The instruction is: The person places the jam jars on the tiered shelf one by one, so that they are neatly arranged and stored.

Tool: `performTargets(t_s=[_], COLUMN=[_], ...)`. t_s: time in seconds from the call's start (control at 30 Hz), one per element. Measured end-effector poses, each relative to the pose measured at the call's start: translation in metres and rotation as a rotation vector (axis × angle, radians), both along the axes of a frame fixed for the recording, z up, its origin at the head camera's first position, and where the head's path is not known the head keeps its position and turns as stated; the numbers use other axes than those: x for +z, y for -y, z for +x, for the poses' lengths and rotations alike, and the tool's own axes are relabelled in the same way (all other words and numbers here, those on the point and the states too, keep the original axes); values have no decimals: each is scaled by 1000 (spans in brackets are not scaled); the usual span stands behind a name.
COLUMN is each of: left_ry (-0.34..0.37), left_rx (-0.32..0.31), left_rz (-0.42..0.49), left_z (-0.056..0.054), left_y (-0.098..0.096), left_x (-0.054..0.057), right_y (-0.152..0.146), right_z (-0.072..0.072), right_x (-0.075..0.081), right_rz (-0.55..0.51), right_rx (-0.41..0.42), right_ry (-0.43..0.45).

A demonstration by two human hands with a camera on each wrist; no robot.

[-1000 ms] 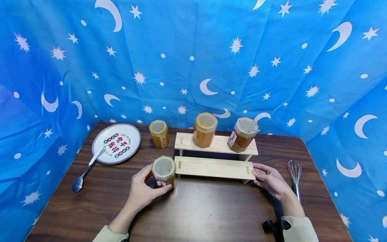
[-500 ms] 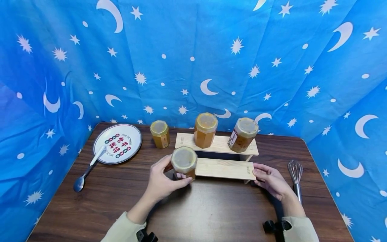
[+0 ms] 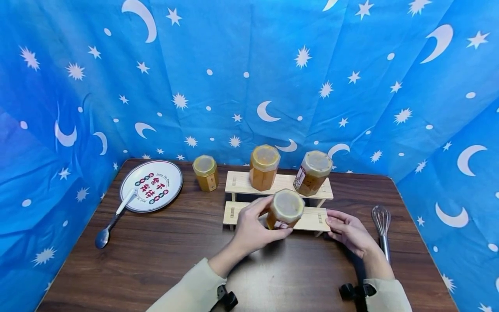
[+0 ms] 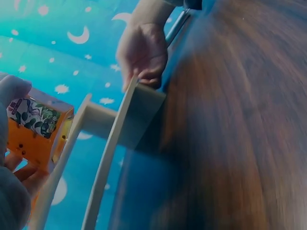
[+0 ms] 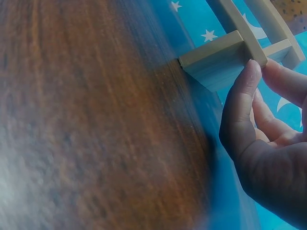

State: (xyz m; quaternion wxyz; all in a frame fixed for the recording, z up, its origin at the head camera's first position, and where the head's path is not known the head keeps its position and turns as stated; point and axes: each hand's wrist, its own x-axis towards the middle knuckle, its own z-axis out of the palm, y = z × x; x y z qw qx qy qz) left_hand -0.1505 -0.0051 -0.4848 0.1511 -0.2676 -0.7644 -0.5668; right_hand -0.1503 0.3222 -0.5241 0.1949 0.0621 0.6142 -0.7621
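Observation:
My left hand (image 3: 251, 225) grips a lidded glass jar (image 3: 286, 208) over the front, lower step of a two-tier wooden shelf (image 3: 235, 210). In the left wrist view this jar (image 4: 31, 143) shows orange contents and a leafy label. Whether its base touches the step cannot be told. My right hand (image 3: 352, 232) pinches the right end of the lower step; thumb and forefinger meet at the board's corner (image 5: 256, 50) in the right wrist view. On the back, upper step stand an orange jar (image 3: 264, 171) and a darker labelled jar (image 3: 312, 175).
A smaller yellow-lidded jar (image 3: 205, 173) stands on the table left of the shelf. Farther left lies a round printed plate (image 3: 171, 182) with a spoon (image 3: 113, 223) leaning on its rim. A whisk (image 3: 382, 229) lies right of my right hand. Blue cloth (image 3: 218, 43) encloses the table.
My left hand has carried the jar rightward from beside the shelf's left end to over the right half of the lower step. The right hand has stayed at the shelf's end.

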Motion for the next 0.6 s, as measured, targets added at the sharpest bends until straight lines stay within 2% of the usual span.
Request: performTargets(t_s=[0.27,0.6], left_ry=[20,64], left_rx=[-6,52], left_rz=[-18,-100], left_z=[-7,-10], left_y=[-40,-69], left_x=[-8,-18], right_y=[0,-1], right_z=[1,2], right_x=[-4,-6], right_rz=[-26,-53], right_rx=[24,9], right_ry=[-31,-38])
